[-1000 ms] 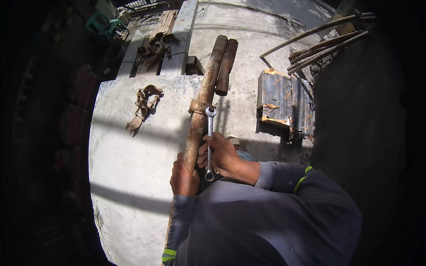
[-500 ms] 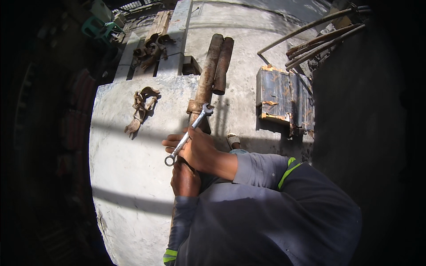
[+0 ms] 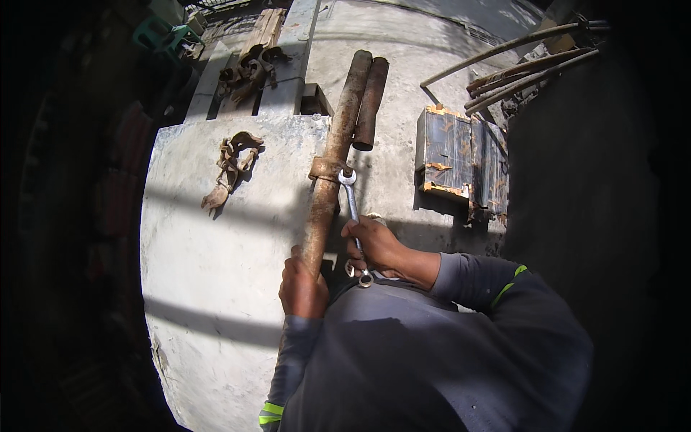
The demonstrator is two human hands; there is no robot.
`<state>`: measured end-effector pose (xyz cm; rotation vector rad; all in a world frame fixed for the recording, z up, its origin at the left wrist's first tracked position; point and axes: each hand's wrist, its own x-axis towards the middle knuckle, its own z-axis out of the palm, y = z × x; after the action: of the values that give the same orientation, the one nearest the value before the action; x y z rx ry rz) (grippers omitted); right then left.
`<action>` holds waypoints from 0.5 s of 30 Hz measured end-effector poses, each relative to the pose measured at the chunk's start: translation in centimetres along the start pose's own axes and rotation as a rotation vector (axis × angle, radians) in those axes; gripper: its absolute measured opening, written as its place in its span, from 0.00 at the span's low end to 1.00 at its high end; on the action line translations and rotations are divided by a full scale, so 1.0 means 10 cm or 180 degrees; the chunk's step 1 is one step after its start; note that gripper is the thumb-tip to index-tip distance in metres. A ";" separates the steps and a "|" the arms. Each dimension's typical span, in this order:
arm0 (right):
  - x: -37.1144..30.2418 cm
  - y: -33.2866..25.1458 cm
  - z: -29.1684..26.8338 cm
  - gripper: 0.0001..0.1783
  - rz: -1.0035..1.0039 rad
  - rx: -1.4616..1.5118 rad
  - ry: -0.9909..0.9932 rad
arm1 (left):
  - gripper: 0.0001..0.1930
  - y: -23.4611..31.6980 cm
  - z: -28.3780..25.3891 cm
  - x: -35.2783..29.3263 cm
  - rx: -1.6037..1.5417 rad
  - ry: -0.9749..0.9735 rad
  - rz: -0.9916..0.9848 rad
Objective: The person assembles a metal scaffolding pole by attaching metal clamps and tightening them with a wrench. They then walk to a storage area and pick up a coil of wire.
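A long rusty pipe [image 3: 320,225] runs away from me along the right edge of the pale slab, with my left hand [image 3: 303,288] wrapped round its near part. Around the pipe sits a rusty clamp [image 3: 325,168], its bolt sticking out on the right. My right hand [image 3: 378,243] grips a silver combination wrench [image 3: 352,198] by the shank. The wrench's open jaw is at the clamp's bolt; its ring end points back toward my body. A second, shorter rusty pipe [image 3: 371,108] lies against the far part of the long one.
Loose rusty clamps [image 3: 232,169] lie on the pale slab [image 3: 209,266]. More clamps [image 3: 252,72] rest on planks [image 3: 288,86] beyond it. To the right stand a dark taped box [image 3: 450,151] and bent rods [image 3: 518,68]. A green chair [image 3: 162,36] is far left.
My right hand has swung right and back from across the pipe, turning the wrench so its open jaw meets the clamp's bolt. My left hand stays on the pipe, which has tilted slightly right.
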<state>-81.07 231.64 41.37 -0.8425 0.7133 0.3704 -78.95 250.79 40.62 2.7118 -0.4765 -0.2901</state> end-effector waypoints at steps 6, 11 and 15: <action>0.09 0.18 0.08 0.14 -0.0139 0.0799 -0.0011 | 0.36 0.03 -0.04 0.02 0.0057 -0.0164 -0.0136; 0.07 0.11 0.06 0.14 0.0114 0.1027 -0.0219 | 0.35 -0.01 -0.04 0.00 -0.0045 -0.0122 -0.0109; 0.04 0.00 -0.05 0.15 0.0310 0.0620 -0.0348 | 0.34 -0.07 -0.01 0.01 -0.0016 -0.0110 -0.0063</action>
<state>-81.01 231.23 40.80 -0.6005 0.6782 0.4237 -78.58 251.39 40.45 2.7119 -0.4580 -0.3437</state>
